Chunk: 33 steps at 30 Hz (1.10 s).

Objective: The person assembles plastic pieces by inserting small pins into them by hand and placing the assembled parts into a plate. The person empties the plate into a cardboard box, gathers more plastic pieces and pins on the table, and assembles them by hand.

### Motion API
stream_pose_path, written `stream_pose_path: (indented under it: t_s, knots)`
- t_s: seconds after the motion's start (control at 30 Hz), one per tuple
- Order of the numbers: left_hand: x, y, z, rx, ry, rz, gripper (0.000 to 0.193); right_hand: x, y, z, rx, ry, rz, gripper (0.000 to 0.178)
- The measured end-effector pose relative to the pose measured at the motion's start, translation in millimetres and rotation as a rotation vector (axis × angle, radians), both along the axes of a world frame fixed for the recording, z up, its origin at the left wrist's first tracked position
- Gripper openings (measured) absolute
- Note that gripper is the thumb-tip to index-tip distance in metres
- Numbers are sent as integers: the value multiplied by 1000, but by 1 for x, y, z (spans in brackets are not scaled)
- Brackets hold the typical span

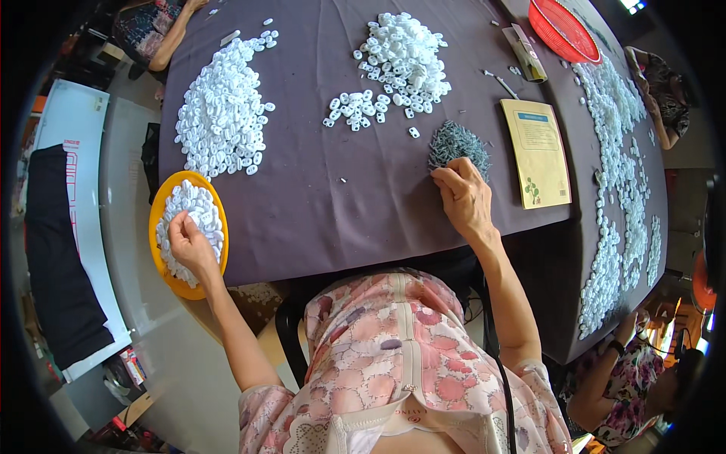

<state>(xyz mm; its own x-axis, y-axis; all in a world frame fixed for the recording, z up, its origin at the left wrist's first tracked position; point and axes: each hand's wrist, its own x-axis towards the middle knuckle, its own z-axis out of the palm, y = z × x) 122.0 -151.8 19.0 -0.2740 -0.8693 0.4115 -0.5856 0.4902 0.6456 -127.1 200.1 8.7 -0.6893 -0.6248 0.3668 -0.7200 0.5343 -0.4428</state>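
Note:
My left hand (193,244) is over a yellow oval basin (158,261) filled with small white plastic pieces (185,198). Its thumb and fingers are pinched together among them; whether a piece is between the fingertips is hard to make out. At the near edge of a heap of tiny thin grey pieces (457,144), my right hand (467,198) has its fingers bent and closed, the tips touching the heap. What those fingers hold is too small to see.
A large pile of white oval pieces (223,113) lies beyond the basin. Another pile (408,57) stands at the far middle, with a smaller cluster (357,110) beside it. A tan booklet (537,155) lies right of the grey heap. A red basket (563,30) and co-workers are farther right.

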Motion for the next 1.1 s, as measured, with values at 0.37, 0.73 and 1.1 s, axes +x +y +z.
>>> stream_pose_path:
  t_s: [0.37,0.73,1.1]
  knots:
    - [-77,140,89,788,699,-694,7,1,-11,1,30,10,-113,7]
    - [-103,207,210,1481,1074,-1842,12,8,-3,-3,43,12,-99,7]
    - [-97,221,216,2251,1308,-1639,11,12,-5,-1,-7,5,-27,6]
